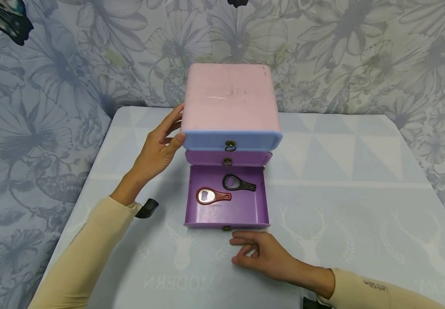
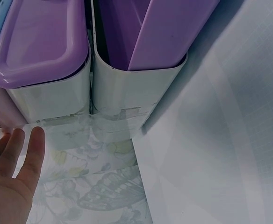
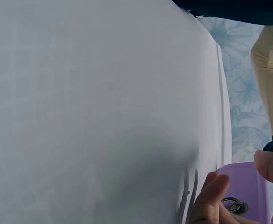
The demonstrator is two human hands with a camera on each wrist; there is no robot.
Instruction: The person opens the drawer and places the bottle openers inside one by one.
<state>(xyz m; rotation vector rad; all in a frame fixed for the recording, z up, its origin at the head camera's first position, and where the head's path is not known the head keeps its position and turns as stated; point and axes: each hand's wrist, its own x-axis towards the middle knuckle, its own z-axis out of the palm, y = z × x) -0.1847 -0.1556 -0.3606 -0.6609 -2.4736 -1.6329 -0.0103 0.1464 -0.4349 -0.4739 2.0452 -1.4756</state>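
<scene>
A small drawer cabinet (image 1: 228, 96) has a pink top, a blue top drawer and a purple middle drawer (image 1: 207, 158). Its bottom purple drawer (image 1: 227, 216) is pulled far out. Inside lie a bottle opener (image 1: 222, 196) with a red-brown handle and a black, round-headed tool (image 1: 247, 186) of similar shape. My left hand (image 1: 154, 150) rests against the cabinet's left side, fingers extended along it and thumb near the blue front's corner. Just in front of the bottom drawer's ring pull (image 1: 227, 228) is my right hand (image 1: 265, 255), fingers loosely bent, thumb apart, holding nothing.
The cabinet stands toward the back of a table (image 1: 342, 206) with a pale patterned cover. Behind and to the left hangs floral fabric (image 1: 323, 56). A dark butterfly-shaped decoration (image 1: 4, 21) shows at the upper left.
</scene>
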